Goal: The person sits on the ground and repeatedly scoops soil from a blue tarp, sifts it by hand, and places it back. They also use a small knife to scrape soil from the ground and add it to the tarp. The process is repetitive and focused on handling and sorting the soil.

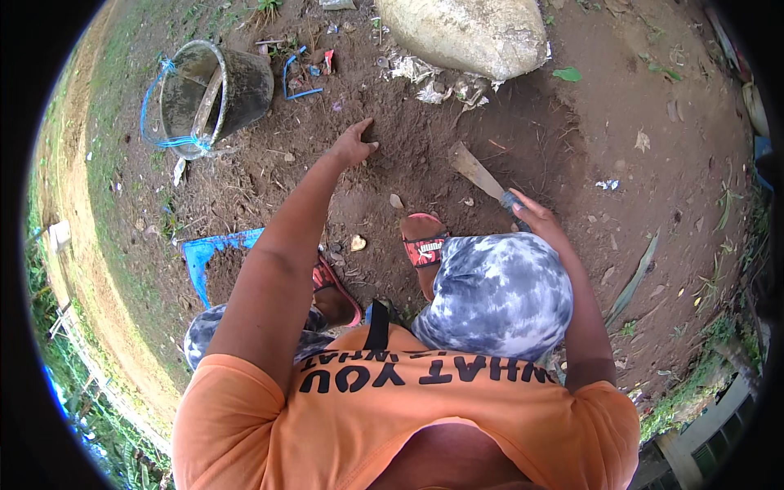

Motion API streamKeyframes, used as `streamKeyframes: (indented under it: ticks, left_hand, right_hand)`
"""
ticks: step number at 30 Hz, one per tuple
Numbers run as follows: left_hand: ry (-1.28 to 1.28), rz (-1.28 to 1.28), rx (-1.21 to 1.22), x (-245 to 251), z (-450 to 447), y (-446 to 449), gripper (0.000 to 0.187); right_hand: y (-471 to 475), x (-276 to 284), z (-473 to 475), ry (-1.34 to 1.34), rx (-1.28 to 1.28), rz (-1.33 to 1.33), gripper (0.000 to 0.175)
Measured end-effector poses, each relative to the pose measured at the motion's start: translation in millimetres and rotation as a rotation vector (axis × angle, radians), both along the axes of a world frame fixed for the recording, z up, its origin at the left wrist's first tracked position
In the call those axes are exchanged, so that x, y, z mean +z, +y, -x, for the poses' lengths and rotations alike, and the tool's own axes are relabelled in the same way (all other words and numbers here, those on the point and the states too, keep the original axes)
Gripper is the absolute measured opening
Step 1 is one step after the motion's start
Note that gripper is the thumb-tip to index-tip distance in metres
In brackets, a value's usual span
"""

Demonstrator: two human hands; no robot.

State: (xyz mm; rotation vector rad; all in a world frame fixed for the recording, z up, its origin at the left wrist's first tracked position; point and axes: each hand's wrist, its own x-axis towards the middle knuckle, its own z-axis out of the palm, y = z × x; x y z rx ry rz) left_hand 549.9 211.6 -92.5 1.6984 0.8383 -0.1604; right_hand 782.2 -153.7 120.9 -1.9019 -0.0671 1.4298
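My right hand (534,211) is closed round the blue-grey handle of a knife with a wide, dirt-covered blade (476,169), its tip pointing up and left above the loose brown soil (416,153). My left hand (353,144) reaches out over the soil at the centre left, thumb and fingers apart, with nothing visible in it. Whether its fingertips touch the ground cannot be told. Between the two hands lies loose soil with thin roots. My sandalled feet are on the ground below them.
A dirty black bucket (248,92) with blue string lies tipped at the upper left, a piece of wood inside. A large pale rock (471,33) sits at the top, with white scraps along its lower edge. A blue-edged piece (197,263) holding soil lies left of my feet.
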Motion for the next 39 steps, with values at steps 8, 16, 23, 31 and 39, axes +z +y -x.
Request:
streamKeyframes:
  ticks: [8, 16, 23, 31, 39]
  left_hand:
    - [0.143, -0.238, -0.102, 15, 0, -13, 0.079]
    - [0.147, -0.124, -0.083, 36, 0, -7, 0.070]
    - [0.129, -0.208, -0.104, 40, -5, -11, 0.074]
    - [-0.036, -0.006, 0.142, 43, 2, -36, 0.078]
    - [0.064, -0.307, 0.435, 36, 49, -26, 0.064]
  right_hand:
    - [82, -103, 60, -0.516, 0.360, -0.151, 0.054]
    - [15, 50, 30, -0.862, 0.862, -0.010, 0.057]
    - [53, -38, 79, -1.066, 1.077, -0.156, 0.067]
    - [28, -93, 105, -0.319, 0.201, -0.261, 0.056]
    - [26, 43, 42, -0.966, 1.047, -0.197, 0.053]
